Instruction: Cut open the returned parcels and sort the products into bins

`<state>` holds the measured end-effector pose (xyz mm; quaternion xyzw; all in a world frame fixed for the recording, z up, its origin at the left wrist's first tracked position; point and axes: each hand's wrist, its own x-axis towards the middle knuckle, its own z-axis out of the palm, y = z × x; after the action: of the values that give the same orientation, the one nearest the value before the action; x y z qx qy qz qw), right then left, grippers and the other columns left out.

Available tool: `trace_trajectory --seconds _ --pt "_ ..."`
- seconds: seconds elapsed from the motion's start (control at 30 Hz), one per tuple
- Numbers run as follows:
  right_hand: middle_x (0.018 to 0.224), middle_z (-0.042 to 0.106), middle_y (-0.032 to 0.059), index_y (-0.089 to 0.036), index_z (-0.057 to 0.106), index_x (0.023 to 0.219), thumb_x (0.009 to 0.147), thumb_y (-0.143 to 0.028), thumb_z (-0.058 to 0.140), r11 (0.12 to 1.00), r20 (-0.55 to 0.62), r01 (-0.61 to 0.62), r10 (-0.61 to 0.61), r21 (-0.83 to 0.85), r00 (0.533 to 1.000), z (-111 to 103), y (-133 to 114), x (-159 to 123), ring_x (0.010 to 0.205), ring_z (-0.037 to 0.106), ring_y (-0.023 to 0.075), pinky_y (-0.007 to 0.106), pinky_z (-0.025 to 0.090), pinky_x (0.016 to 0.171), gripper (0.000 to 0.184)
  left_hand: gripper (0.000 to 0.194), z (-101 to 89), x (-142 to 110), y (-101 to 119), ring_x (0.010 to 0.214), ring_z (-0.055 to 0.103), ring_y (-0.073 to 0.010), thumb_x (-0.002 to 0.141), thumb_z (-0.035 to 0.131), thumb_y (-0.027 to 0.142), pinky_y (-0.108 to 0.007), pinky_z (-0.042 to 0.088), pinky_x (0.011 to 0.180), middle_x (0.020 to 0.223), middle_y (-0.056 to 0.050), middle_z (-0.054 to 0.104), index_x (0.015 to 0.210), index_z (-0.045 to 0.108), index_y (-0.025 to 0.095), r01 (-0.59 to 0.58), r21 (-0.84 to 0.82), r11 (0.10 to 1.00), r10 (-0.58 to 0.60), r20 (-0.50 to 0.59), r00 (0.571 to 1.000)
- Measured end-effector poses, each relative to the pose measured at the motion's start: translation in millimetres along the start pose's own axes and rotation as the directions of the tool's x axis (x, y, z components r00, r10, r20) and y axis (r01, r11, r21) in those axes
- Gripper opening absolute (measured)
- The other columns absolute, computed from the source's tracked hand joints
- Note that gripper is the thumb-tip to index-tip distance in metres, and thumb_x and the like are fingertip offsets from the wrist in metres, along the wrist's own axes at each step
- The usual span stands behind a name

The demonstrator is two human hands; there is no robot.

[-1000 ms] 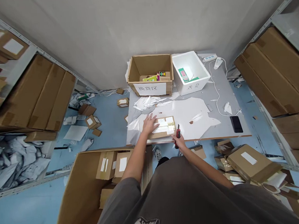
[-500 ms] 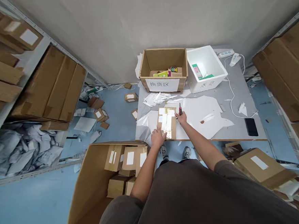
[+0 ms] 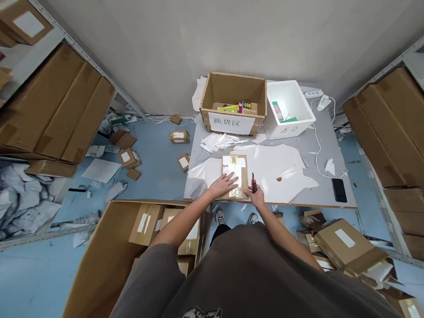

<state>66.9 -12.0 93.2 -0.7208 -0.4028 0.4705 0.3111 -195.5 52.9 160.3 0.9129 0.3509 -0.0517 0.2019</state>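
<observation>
A taped cardboard box (image 3: 239, 163) with white labels lies flat near the front edge of the table. Across its lower left part rests my left hand (image 3: 223, 185), fingers spread over the labels. My right hand (image 3: 255, 195) grips a red and black utility knife (image 3: 254, 183), its dark blade pointing up and away from me. The fingers of that hand are at the box's lower right corner. White paper sheeting (image 3: 281, 161) spreads beneath and to the right of the box.
Behind stand an open carton (image 3: 264, 109) of small packages and a white foam bin (image 3: 290, 130). Crumpled paper (image 3: 216, 141) and a phone (image 3: 339, 190) lie on the table. A large carton (image 3: 106, 263) of boxes is at left. Boxes (image 3: 345, 246) pile up at lower right.
My left hand has moved from the box's lower left edge onto its top. My right hand, with the utility knife, has come down its right side to the lower corner. The camera view has shifted.
</observation>
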Motion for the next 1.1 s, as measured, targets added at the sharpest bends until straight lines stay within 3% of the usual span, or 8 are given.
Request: trace_trajectory --seconds 0.27,0.4,0.5,0.57,0.7,0.8,0.97,1.1 --pt "0.108 0.082 0.0040 -0.027 0.058 0.091 0.075 -0.036 0.073 0.991 -0.023 0.036 -0.039 -0.131 0.999 12.7 -55.2 71.0 0.099 0.076 0.0250 0.038 0.058 0.094 0.024 0.044 4.3 19.0 19.4 0.161 0.031 -0.0339 0.094 0.060 0.013 -0.055 0.026 0.127 0.157 -0.016 0.056 0.138 0.063 0.022 0.208 0.105 0.972 -0.199 -0.086 0.976" --pt "0.102 0.079 0.0041 -0.026 0.053 0.089 0.077 -0.041 0.072 0.995 -0.020 0.085 -0.087 -0.048 0.996 9.8 -84.1 96.8 0.094 0.076 0.0224 0.033 0.060 0.084 0.027 0.073 3.8 29.0 35.5 0.162 0.025 -0.0411 0.080 0.082 0.026 -0.061 0.019 0.128 0.169 -0.023 0.038 0.147 0.054 0.017 0.340 0.133 0.931 -0.336 -0.053 0.941" --pt "0.087 0.074 0.0021 -0.026 0.049 0.093 0.084 -0.052 0.069 0.988 -0.019 0.108 -0.107 0.109 0.994 -11.0 -91.2 92.2 0.073 0.076 0.0194 0.027 0.058 0.064 0.034 0.092 0.0 39.6 44.9 0.159 0.028 -0.0442 0.072 0.090 0.038 -0.062 0.021 0.126 0.169 -0.027 0.035 0.152 0.049 0.016 0.424 0.107 0.899 -0.424 -0.018 0.905" --pt "0.072 0.069 -0.0030 -0.026 0.048 0.096 0.086 -0.058 0.069 0.990 0.095 0.072 -0.084 0.123 0.992 -30.5 -87.5 80.0 0.056 0.070 0.0176 0.026 0.054 0.053 0.039 0.098 -4.8 46.9 48.3 0.155 0.032 -0.0461 0.070 0.092 0.048 -0.062 0.024 0.123 0.166 -0.029 0.039 0.152 0.049 0.016 0.457 0.088 0.885 -0.458 -0.015 0.889" --pt "0.058 0.060 -0.0101 -0.028 0.046 0.101 0.091 -0.054 0.069 0.998 0.338 -0.032 0.049 -0.055 0.940 -63.3 -70.1 52.0 0.042 0.062 0.0172 0.024 0.047 0.043 0.036 0.104 -13.3 59.1 51.5 0.142 0.045 -0.0436 0.064 0.095 0.056 -0.056 0.031 0.118 0.151 -0.027 0.053 0.149 0.051 0.016 0.496 0.049 0.867 -0.496 -0.018 0.868" --pt "0.060 0.060 -0.0096 -0.027 0.049 0.100 0.099 -0.043 0.061 0.980 0.396 0.046 0.035 -0.194 0.918 -74.7 -60.9 43.1 0.045 0.064 0.0159 0.023 0.047 0.047 0.020 0.104 -12.2 64.0 55.0 0.136 0.049 -0.0409 0.063 0.095 0.057 -0.049 0.033 0.115 0.144 -0.026 0.056 0.147 0.051 0.013 0.521 0.036 0.853 -0.520 -0.024 0.854" --pt "0.074 0.071 -0.0007 -0.025 0.066 0.100 0.103 -0.032 0.057 0.785 0.520 0.381 -0.089 -0.488 0.850 -76.6 -66.4 58.1 0.067 0.071 0.0176 0.024 0.046 0.063 0.011 0.104 -0.6 63.4 59.8 0.144 0.043 -0.0429 0.066 0.094 0.054 -0.049 0.033 0.116 0.155 -0.028 0.049 0.150 0.048 0.014 0.543 0.029 0.839 -0.542 -0.034 0.840" --pt "0.093 0.078 0.0075 -0.026 0.076 0.100 0.095 -0.034 0.073 0.621 0.486 0.459 -0.141 -0.635 0.862 -78.5 -74.7 77.7 0.093 0.072 0.0273 0.030 0.045 0.076 0.010 0.101 4.0 63.0 59.6 0.148 0.043 -0.0428 0.067 0.093 0.051 -0.049 0.032 0.119 0.160 -0.028 0.046 0.150 0.048 0.016 0.546 0.026 0.837 -0.545 -0.043 0.838"
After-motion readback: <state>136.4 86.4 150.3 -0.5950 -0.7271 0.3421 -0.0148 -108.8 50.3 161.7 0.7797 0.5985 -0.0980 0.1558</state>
